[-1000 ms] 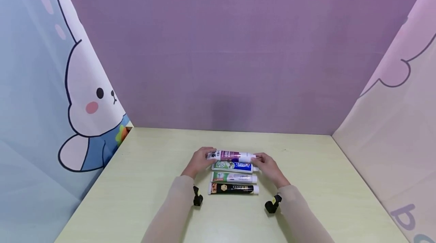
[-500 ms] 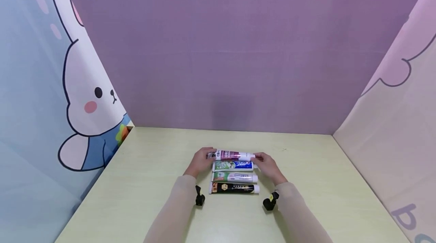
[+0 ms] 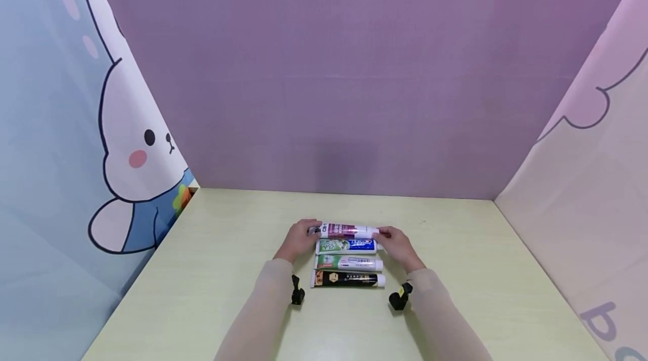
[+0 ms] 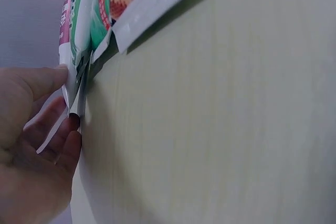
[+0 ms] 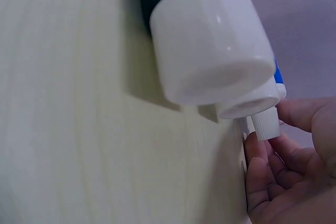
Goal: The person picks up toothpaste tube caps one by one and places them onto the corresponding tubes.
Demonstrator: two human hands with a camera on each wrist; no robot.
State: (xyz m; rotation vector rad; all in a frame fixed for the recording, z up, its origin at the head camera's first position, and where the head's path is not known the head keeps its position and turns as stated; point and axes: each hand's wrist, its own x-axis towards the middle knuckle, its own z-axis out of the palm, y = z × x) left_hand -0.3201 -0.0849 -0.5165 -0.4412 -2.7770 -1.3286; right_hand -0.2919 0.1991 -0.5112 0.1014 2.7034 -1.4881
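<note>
Several toothpaste tubes lie side by side, caps to the right. My left hand [image 3: 298,239] pinches the flat end of the farthest one, a purple-and-white toothpaste tube [image 3: 346,231]; in the left wrist view its thumb presses the white end [image 4: 67,74]. At the cap end of that same tube, my right hand [image 3: 400,246] grips between thumb and fingers. Nearer to me come a blue-and-green tube [image 3: 346,246], a green-and-white tube [image 3: 349,263] and a black tube [image 3: 349,279]. In the right wrist view, the black tube's large white cap [image 5: 210,45] hides much of the others.
The tubes are on a pale wooden table [image 3: 228,293]. A purple backdrop [image 3: 344,80] rises behind its far edge. Printed cloths stand at both sides, a rabbit cloth [image 3: 136,113] on the left and a pale cloth [image 3: 597,198] on the right.
Both wrists have shifted slightly inward, and the blue-and-green tube's cap end sits a little farther from me. Both hands keep their hold on the purple-and-white tube.
</note>
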